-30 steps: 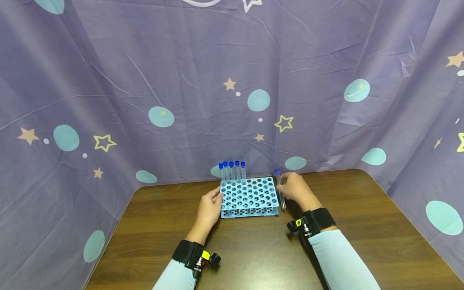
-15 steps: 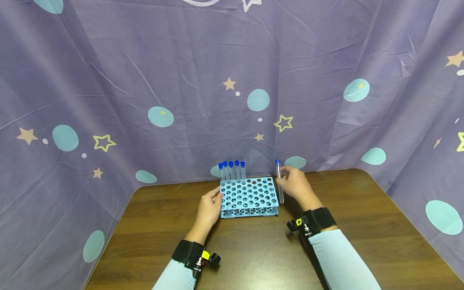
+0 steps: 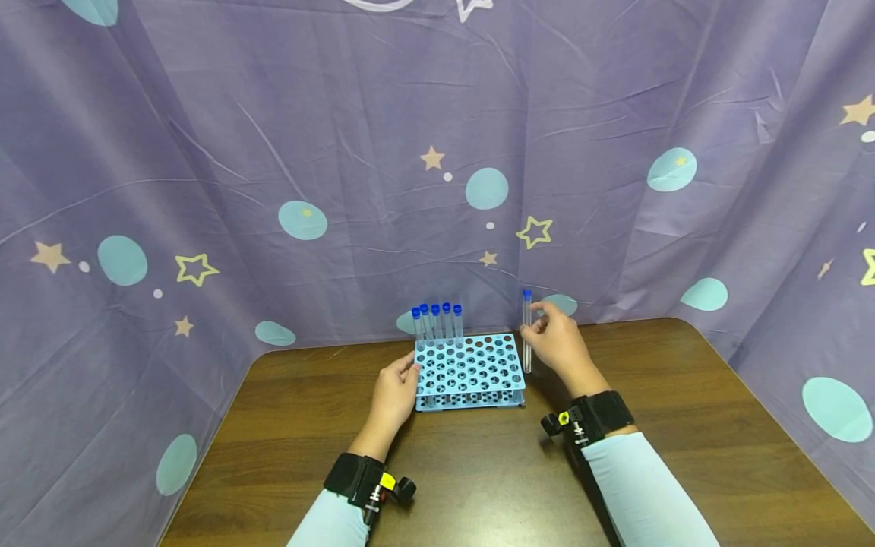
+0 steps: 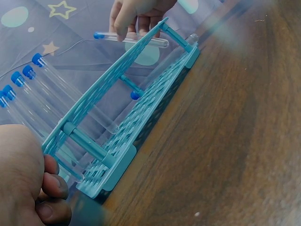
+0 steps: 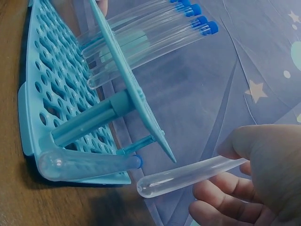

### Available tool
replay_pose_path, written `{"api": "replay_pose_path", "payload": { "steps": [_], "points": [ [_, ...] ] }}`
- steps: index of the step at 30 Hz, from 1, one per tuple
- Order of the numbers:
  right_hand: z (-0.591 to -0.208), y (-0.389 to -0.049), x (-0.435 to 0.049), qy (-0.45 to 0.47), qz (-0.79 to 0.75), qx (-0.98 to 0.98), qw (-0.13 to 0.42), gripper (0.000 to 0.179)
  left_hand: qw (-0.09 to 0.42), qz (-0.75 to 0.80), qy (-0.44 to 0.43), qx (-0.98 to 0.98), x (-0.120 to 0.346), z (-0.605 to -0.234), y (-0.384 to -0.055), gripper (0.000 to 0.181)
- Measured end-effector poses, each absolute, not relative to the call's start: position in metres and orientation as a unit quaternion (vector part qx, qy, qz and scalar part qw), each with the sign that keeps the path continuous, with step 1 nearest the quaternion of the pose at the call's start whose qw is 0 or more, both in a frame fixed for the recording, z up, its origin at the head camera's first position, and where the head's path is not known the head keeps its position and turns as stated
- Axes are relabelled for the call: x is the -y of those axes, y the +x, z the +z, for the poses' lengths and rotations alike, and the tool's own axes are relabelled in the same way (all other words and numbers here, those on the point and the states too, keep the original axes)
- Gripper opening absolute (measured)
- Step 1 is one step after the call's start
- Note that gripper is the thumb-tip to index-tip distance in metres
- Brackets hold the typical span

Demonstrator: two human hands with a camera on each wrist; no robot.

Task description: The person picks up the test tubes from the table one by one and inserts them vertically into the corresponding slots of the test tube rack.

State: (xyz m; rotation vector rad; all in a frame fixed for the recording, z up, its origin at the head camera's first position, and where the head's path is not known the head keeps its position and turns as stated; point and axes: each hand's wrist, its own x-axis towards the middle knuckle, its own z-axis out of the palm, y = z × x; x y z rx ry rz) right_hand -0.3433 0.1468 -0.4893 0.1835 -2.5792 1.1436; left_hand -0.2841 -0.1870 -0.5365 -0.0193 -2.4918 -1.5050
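A light blue test tube rack [image 3: 472,392] stands on the table, its top plate full of round holes. My left hand [image 3: 394,395] grips its left end, fingers curled at the edge in the left wrist view. Several clear test tubes with blue caps [image 3: 435,311] stand upright in the back left holes. Beyond the rack's right end, my right hand [image 3: 557,342] pinches another capped test tube [image 3: 528,358] between thumb and fingers. This tube is upright, cap up, its rounded bottom [image 5: 146,187] apart from the rack. One more tube [image 5: 84,165] lies along the rack's right base.
The brown wooden table [image 3: 472,479] extends in front and to both sides. A purple curtain [image 3: 383,251] with stars and dots hangs right behind the table's back edge. Black straps with small cameras [image 3: 601,414] sit on both wrists.
My right hand has lifted its test tube and brought it from a slight tilt to upright beside the rack. My left hand and the rack have stayed in place.
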Motion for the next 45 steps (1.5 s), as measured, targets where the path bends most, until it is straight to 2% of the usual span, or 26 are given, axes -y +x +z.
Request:
{"api": "replay_pose_path", "payload": {
  "steps": [11, 21, 32, 45],
  "points": [
    [-0.4868, -0.3404, -0.1443, 0.066, 0.403, 0.893, 0.187, 0.048, 0.113, -0.513, -0.005, 0.851, 0.187, -0.5384, -0.2852, 0.043],
    [-0.4882, -0.34, -0.1439, 0.087, 0.375, 0.889, 0.248, 0.041, 0.111, -0.515, -0.004, 0.85, 0.1866, -0.5374, -0.2843, 0.043],
    [-0.4885, -0.3403, -0.1443, 0.108, 0.383, 0.871, 0.289, 0.036, 0.111, -0.514, -0.007, 0.851, 0.1865, -0.5376, -0.285, 0.043],
    [-0.4895, -0.339, -0.144, 0.129, 0.383, 0.862, 0.306, 0.034, 0.114, -0.513, -0.006, 0.851, 0.1871, -0.5385, -0.2845, 0.043]
  ]
}}
